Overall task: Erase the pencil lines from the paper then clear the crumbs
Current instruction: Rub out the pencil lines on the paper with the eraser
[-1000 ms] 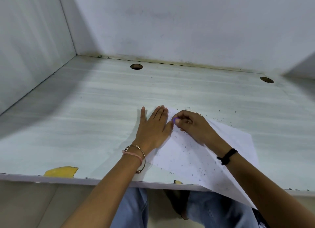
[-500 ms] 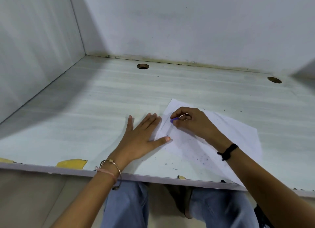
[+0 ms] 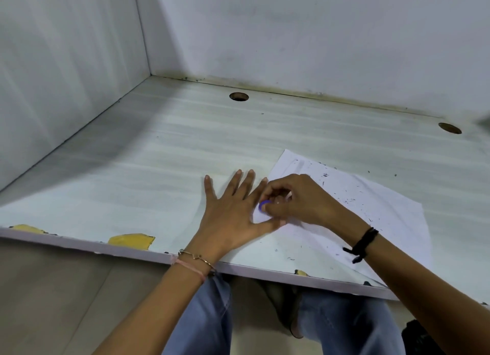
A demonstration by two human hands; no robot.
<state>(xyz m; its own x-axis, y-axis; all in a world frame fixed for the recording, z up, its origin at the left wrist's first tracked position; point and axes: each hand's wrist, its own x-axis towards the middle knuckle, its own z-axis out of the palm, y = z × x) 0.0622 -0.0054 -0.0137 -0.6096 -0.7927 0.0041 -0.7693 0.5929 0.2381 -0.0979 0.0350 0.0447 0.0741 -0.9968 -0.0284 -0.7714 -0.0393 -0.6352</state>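
A white sheet of paper [image 3: 371, 211] lies flat on the pale desk [image 3: 159, 174], its near corner reaching the front edge. Dark eraser crumbs [image 3: 347, 195] are scattered over the sheet and on the desk beside it. My left hand [image 3: 233, 216] lies flat with fingers spread, pressing the sheet's left edge with thumb and forefinger. My right hand [image 3: 299, 201] pinches a small purple eraser [image 3: 264, 205] against the paper just right of my left forefinger. Faint pencil marks show near the sheet's far corner.
Two round cable holes [image 3: 239, 96] [image 3: 450, 128] sit near the back wall. Yellow chipped patches [image 3: 131, 240] mark the desk's front edge. A side panel [image 3: 66, 63] closes the left. My knees in jeans [image 3: 206, 317] are under the desk.
The view has shifted left. My left hand slid right, back against the paper's left edge. My right hand moved the eraser toward me and to the sheet's left edge.
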